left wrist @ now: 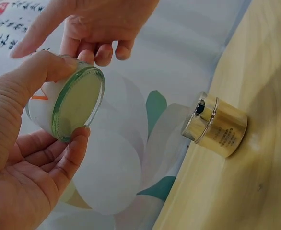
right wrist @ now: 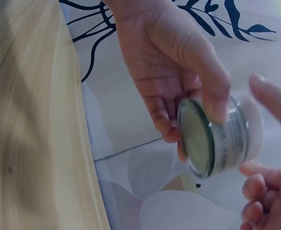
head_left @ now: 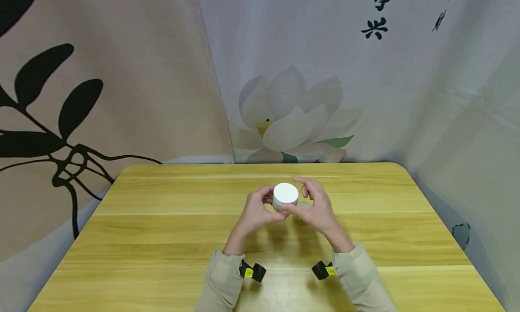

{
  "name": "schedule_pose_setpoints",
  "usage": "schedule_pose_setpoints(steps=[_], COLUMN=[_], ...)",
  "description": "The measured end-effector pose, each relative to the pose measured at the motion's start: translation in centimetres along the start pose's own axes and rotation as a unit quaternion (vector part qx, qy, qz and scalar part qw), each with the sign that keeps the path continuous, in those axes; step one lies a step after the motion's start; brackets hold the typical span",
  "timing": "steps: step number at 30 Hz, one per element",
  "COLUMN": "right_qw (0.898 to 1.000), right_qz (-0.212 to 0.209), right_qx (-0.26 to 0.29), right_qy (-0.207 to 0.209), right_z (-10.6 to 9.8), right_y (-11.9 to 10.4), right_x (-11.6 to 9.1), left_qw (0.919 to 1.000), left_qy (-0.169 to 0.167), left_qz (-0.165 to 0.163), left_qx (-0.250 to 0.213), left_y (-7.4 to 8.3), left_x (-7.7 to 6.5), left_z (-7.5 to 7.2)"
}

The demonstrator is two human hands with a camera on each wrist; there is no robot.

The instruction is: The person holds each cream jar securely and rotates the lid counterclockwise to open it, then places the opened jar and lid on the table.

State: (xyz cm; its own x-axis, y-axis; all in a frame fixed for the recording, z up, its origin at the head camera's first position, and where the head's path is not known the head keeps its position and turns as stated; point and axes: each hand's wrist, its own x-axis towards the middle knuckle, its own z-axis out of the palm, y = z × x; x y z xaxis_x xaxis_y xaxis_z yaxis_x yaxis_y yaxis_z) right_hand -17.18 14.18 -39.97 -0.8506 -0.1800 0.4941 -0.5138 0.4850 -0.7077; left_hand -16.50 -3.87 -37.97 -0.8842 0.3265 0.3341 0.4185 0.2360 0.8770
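Near the table's far side, my left hand (head_left: 258, 209) grips a small glass cosmetic jar (left wrist: 79, 104) with a white lid (head_left: 285, 193). The jar is tilted above the tabletop, its greenish glass base visible in both wrist views. My thumb and fingers wrap round its side in the right wrist view. Beside the lid is my right hand (head_left: 318, 209), thumb and fingers spread apart; whether its thumb touches the lid I cannot tell. A gold jar (left wrist: 222, 128) with a clear upper part stands on the table, partly hidden behind the right hand in the head view.
The wooden table (head_left: 162, 239) has rounded far corners. Behind it hangs a pale cloth backdrop (head_left: 162, 77) printed with dark leaves, a lotus flower and black characters. Black wrist cameras (head_left: 258, 272) sit at both sleeves.
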Motion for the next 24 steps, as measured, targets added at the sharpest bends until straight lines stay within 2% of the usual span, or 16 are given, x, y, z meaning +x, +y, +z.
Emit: schedule_pose_setpoints(steps=[4,7,10,14,17,19,21,24], right_qw=[0.999,1.000,1.000,0.996,0.994,0.995,0.997,0.999], right_qz=[0.005,0.008,0.005,-0.023,-0.044,-0.048,-0.046,-0.035], right_qx=[-0.025,-0.018,0.015,0.060,0.066,0.057,0.041,0.013], right_qy=[0.022,0.021,-0.004,-0.056,-0.075,-0.069,-0.051,-0.013], right_z=[0.3,0.3,-0.5,-1.2,-1.1,-1.0,-0.7,-0.1], right_y=[-0.3,-0.5,-1.8,-1.4,0.2,0.7,0.8,0.6], right_x=[0.0,0.1,0.2,0.4,0.3,0.3,0.1,-0.1], left_qw=[1.0000,1.0000,0.9999,0.9997,0.9996,0.9997,0.9998,0.9999], left_qy=[0.005,0.000,-0.004,-0.013,-0.020,-0.019,-0.013,-0.001], left_qz=[0.001,0.001,0.010,0.020,0.016,0.014,0.014,0.010], left_qx=[0.003,0.003,0.002,-0.008,-0.012,-0.011,-0.007,-0.001], left_y=[0.1,0.0,-1.8,-4.0,-3.9,-3.7,-3.3,-1.9], left_x=[0.0,0.0,0.2,0.4,0.3,0.3,0.3,0.1], left_z=[0.0,0.0,0.3,0.7,0.7,0.8,0.8,0.6])
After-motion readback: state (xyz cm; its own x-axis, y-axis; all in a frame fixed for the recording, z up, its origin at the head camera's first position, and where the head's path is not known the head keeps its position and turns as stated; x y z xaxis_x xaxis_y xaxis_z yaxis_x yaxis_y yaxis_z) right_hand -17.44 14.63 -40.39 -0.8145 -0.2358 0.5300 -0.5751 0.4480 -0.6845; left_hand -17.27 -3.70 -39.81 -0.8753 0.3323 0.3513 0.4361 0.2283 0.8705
